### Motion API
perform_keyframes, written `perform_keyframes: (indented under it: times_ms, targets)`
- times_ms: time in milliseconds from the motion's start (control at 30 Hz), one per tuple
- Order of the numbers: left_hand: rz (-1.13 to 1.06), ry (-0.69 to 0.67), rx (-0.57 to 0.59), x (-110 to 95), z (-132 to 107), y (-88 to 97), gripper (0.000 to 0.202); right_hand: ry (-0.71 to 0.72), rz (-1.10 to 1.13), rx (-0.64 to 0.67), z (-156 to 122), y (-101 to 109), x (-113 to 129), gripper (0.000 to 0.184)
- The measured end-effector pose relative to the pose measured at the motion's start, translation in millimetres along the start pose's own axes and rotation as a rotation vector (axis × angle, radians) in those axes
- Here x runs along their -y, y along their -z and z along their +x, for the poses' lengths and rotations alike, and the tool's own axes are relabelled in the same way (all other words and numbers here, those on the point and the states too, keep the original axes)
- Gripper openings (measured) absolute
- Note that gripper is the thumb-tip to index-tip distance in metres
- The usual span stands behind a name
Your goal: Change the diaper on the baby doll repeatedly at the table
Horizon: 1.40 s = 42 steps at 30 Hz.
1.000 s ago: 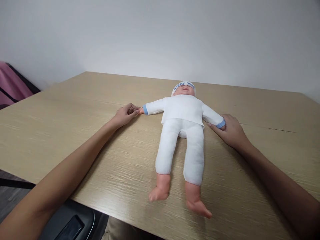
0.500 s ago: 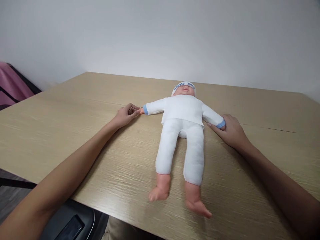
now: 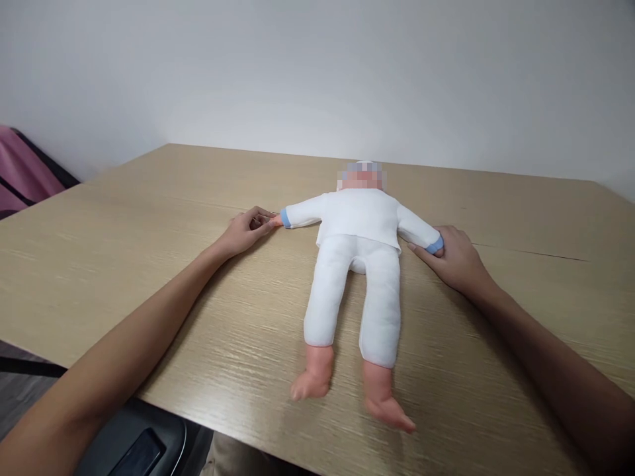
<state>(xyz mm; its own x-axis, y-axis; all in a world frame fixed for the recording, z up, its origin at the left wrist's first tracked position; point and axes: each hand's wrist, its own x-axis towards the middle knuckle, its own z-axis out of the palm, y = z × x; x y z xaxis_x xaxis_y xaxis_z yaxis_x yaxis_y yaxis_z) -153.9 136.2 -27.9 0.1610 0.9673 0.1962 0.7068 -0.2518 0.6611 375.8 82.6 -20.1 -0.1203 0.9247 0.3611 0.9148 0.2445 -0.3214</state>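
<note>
A baby doll [image 3: 360,218] in a white top and white trousers lies on its back on the table, head toward the wall and bare feet toward me. Its arms stretch out to both sides, with blue cuffs at the wrists. At the left, my left hand [image 3: 245,231] pinches the doll's small hand between thumb and fingers. My right hand [image 3: 455,258] is wrapped round the doll's other hand at the cuff, which hides most of that small hand. Both of my forearms rest low along the tabletop.
The wooden table [image 3: 124,264] reaches back to a pale wall [image 3: 317,73]. Below its front edge at the lower left is a dark seat [image 3: 112,436] with a phone [image 3: 139,455] on it. Pink cloth [image 3: 22,168] hangs on something dark at the far left.
The doll and both hands appear slightly farther left in the view, with the camera shifting a little. Both hands keep their hold on the doll.
</note>
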Motion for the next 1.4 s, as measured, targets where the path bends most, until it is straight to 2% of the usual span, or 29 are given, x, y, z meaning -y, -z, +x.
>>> perform_keyframes:
  times_ms: [133, 367, 800, 967, 1167, 1400]
  targets:
    - [-0.001, 0.032, -0.001, -0.4, 2.8, -0.3, 0.051, -0.004, -0.002, -0.007, -1.1, -0.5, -0.4, 0.055]
    - [0.017, 0.040, -0.025, -11.9, 2.1, -0.8, 0.052, 0.014, -0.019, -0.002, -0.2, 0.4, 2.0, 0.044]
    - [-0.045, 0.083, 0.003, -15.5, 0.1, 2.8, 0.049, 0.014, -0.014, -0.005, -0.1, 0.1, 1.6, 0.043]
    - [-0.071, 0.073, 0.007, -11.8, -0.6, 2.4, 0.047, 0.002, -0.014, -0.006, 0.1, -0.5, 0.7, 0.044]
    - [0.021, -0.016, -0.013, -2.7, 2.3, -2.5, 0.038, -0.001, -0.013, -0.007, -0.8, 0.1, 1.9, 0.043]
    - [-0.021, 0.043, 0.003, -3.2, 2.5, -1.8, 0.051, 0.022, -0.006, -0.012, 0.8, -0.5, -0.9, 0.048]
